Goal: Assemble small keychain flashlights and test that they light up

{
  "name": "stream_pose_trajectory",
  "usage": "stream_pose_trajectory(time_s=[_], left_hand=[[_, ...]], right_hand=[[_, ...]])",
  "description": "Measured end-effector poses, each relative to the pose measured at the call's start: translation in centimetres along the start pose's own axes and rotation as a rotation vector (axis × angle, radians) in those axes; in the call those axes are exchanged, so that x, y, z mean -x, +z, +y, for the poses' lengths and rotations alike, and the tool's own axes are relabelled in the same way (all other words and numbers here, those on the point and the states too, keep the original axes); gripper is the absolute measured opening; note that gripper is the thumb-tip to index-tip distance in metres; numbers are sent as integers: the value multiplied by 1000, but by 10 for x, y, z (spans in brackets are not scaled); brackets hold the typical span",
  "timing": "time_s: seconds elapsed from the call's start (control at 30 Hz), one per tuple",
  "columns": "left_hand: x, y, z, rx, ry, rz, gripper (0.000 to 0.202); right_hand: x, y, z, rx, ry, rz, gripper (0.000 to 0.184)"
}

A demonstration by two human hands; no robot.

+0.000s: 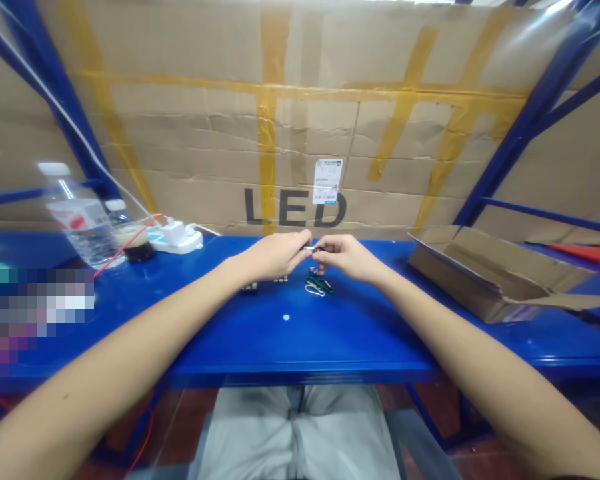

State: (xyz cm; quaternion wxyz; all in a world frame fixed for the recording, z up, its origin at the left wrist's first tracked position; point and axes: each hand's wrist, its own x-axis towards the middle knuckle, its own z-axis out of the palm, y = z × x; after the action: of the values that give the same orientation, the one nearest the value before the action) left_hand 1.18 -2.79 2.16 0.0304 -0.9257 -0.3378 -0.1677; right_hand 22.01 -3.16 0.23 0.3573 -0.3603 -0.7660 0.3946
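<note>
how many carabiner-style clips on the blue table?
2 visible: a silver clip and a green clip, close together on the blue table near the right hand. Others may be hidden behind it or the left hand.

Tiny piece (309,248) pinched by left hand (280,255) and right hand (346,257) is mostly covered, too small to identify (silvery, that's all); small metal parts (281,280) sit partly behind left hand, count unclear; print on label (328,181) is unreadable; pixelated patch (35,317) masks left side; forearms (140,347) and orange item (587,253) are cut off by edges
</note>
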Motion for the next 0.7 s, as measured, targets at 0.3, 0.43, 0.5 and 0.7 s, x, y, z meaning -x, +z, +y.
stream_pose_trajectory(time_s=[0.3,0.43,0.5,0.7], left_hand=[[-3,18,3,146,-65,-36,23],[-5,24,3,374,-77,-9,22],[-7,25,3,529,-149,-27,20],[-9,24,3,1082,-358,-179,20]], right_hand=[[1,-7,6,273,-38,7,27],[0,-8,10,374,-86,45,23],[1,-7,9,439,-121,78,18],[3,-5,4,600,-246,142,14]])
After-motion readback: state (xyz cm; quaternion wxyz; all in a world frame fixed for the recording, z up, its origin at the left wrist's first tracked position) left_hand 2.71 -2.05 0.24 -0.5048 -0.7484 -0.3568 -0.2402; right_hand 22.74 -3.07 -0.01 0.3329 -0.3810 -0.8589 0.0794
